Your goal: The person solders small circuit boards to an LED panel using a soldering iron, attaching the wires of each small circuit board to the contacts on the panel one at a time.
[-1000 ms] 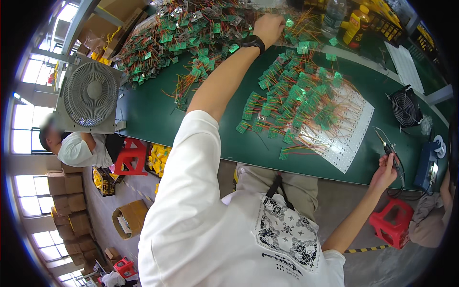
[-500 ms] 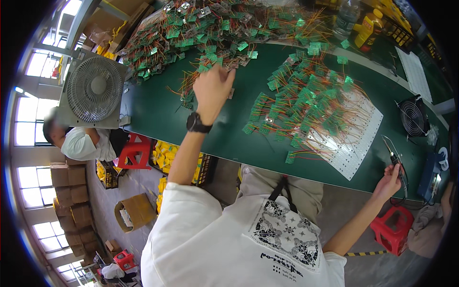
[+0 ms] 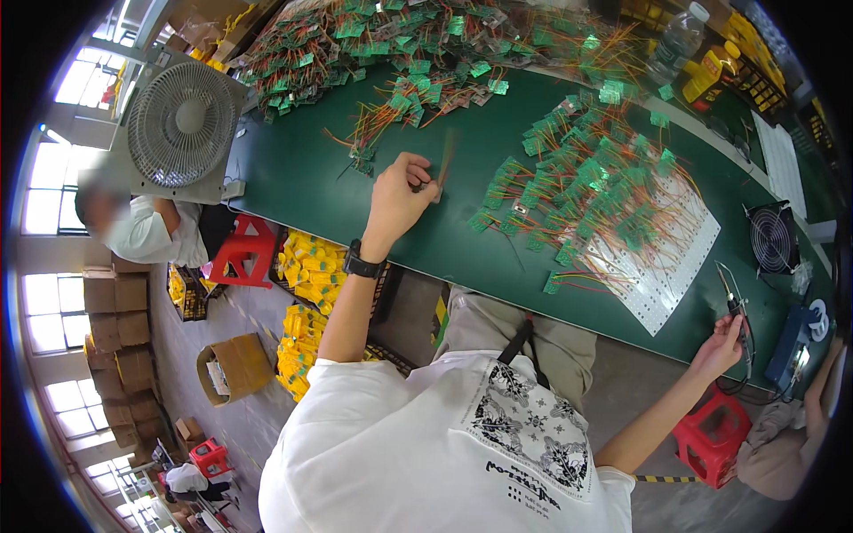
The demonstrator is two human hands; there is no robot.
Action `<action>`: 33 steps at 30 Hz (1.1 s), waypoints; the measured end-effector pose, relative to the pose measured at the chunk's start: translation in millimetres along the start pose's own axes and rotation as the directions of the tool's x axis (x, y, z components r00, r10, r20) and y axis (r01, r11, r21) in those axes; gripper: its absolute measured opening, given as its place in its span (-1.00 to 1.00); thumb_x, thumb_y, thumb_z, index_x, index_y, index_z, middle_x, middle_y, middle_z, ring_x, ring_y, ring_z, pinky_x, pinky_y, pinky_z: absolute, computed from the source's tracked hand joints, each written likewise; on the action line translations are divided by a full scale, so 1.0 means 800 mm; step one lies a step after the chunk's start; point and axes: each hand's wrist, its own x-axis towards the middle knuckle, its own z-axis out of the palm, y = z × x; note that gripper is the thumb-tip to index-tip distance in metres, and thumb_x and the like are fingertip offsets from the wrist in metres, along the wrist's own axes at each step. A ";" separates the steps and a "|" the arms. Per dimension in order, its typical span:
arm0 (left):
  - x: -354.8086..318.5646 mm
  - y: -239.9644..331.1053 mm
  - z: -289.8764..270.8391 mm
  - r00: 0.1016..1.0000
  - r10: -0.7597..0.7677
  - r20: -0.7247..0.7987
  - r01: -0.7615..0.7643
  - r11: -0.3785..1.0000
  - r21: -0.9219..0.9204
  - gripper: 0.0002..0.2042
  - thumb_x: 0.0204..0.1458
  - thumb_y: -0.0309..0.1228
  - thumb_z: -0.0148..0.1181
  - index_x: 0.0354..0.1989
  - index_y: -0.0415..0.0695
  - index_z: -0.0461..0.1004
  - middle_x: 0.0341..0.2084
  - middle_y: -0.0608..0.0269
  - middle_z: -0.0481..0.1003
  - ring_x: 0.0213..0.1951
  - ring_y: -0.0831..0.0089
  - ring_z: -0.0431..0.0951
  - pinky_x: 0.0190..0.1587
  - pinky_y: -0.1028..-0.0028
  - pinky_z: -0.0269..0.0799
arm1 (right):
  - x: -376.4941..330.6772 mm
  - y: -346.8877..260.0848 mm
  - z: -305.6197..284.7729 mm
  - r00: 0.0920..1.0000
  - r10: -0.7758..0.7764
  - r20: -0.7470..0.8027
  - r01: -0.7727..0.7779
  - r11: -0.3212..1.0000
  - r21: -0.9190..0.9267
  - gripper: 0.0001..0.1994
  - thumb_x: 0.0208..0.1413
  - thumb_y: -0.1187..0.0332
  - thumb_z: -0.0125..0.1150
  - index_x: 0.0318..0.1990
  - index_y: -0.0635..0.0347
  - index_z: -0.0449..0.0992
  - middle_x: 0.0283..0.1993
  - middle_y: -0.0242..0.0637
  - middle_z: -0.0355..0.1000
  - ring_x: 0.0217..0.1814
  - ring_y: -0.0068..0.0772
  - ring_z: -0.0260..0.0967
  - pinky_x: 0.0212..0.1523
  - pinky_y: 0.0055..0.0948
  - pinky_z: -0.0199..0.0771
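Observation:
Over the green tabletop, my left hand pinches a small circuit board with wires, smeared by motion. A loose cluster of wired green boards lies just beyond it. At the right edge of the table my right hand grips a soldering iron by its handle, the thin tip pointing up and away from me. Between my hands, many green boards with red and yellow wires are spread, partly over a white perforated plate.
A large heap of wired boards covers the table's far side. A grey fan stands at left, a small black fan and a blue soldering station at right. A water bottle stands at the back. Another person sits at left.
My left hand has come back toward me from the near edge of the heap, now with a wired board in its fingers. My right hand stays almost still with the soldering iron.

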 end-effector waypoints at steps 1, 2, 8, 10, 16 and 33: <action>-0.005 -0.003 -0.003 1.000 0.000 -0.022 -0.001 0.999 -0.044 -0.75 -0.21 -0.37 0.31 -0.36 -0.21 0.48 -0.48 0.27 0.48 -0.44 0.46 0.47 -0.34 0.51 0.40 | -0.001 0.001 0.001 1.000 0.001 -0.013 -0.001 1.000 -0.006 -0.79 0.15 0.41 0.10 -0.14 0.39 0.43 -0.39 -0.27 0.41 -0.37 -0.56 0.33 -0.36 -0.62 0.31; -0.008 -0.005 -0.006 1.000 -0.007 -0.027 0.006 0.999 -0.042 -0.75 -0.21 -0.37 0.31 -0.36 -0.21 0.48 -0.48 0.27 0.48 -0.44 0.46 0.47 -0.34 0.51 0.40 | 0.000 0.002 0.000 1.000 0.004 -0.005 -0.004 1.000 -0.004 -0.79 0.15 0.41 0.10 -0.14 0.39 0.43 -0.39 -0.27 0.41 -0.37 -0.56 0.33 -0.36 -0.62 0.31; -0.012 0.000 -0.021 0.992 0.063 0.108 -0.074 0.992 0.101 -0.69 -0.23 -0.27 0.38 -0.40 -0.21 0.45 -0.48 0.24 0.45 -0.38 0.45 0.47 -0.36 0.46 0.37 | 0.006 0.002 -0.013 0.999 0.024 0.044 -0.024 1.000 0.018 -0.80 0.15 0.42 0.09 -0.15 0.40 0.41 -0.25 -0.25 0.41 -0.29 -0.53 0.31 -0.26 -0.58 0.33; -0.010 -0.003 -0.025 0.979 0.107 0.176 -0.134 0.979 0.154 -0.74 -0.19 -0.31 0.34 -0.45 -0.21 0.43 -0.48 0.20 0.45 -0.42 0.35 0.47 -0.34 0.43 0.38 | 0.002 -0.002 -0.002 0.999 0.014 0.034 -0.014 1.000 0.005 -0.79 0.15 0.40 0.10 -0.14 0.38 0.42 -0.31 -0.27 0.41 -0.32 -0.55 0.32 -0.30 -0.60 0.31; -0.020 -0.017 -0.035 0.987 -0.055 0.150 0.081 0.982 -0.171 -0.77 -0.12 -0.45 0.28 -0.33 -0.28 0.40 -0.47 0.18 0.49 -0.48 0.44 0.48 -0.39 0.49 0.40 | 0.001 -0.002 -0.002 0.999 -0.006 0.051 0.006 1.000 -0.006 -0.78 0.14 0.39 0.11 -0.14 0.38 0.42 -0.34 -0.28 0.40 -0.33 -0.56 0.32 -0.31 -0.61 0.30; -0.034 -0.036 -0.030 0.955 -0.212 0.209 0.297 0.685 -0.665 -0.68 0.07 -0.46 0.05 -0.07 -0.44 0.35 -0.33 0.08 0.51 -0.22 0.23 0.55 -0.14 0.38 0.47 | 0.005 0.000 -0.007 0.996 -0.009 0.087 0.010 1.000 -0.014 -0.79 0.15 0.42 0.09 -0.14 0.40 0.41 -0.31 -0.27 0.40 -0.32 -0.54 0.31 -0.31 -0.59 0.29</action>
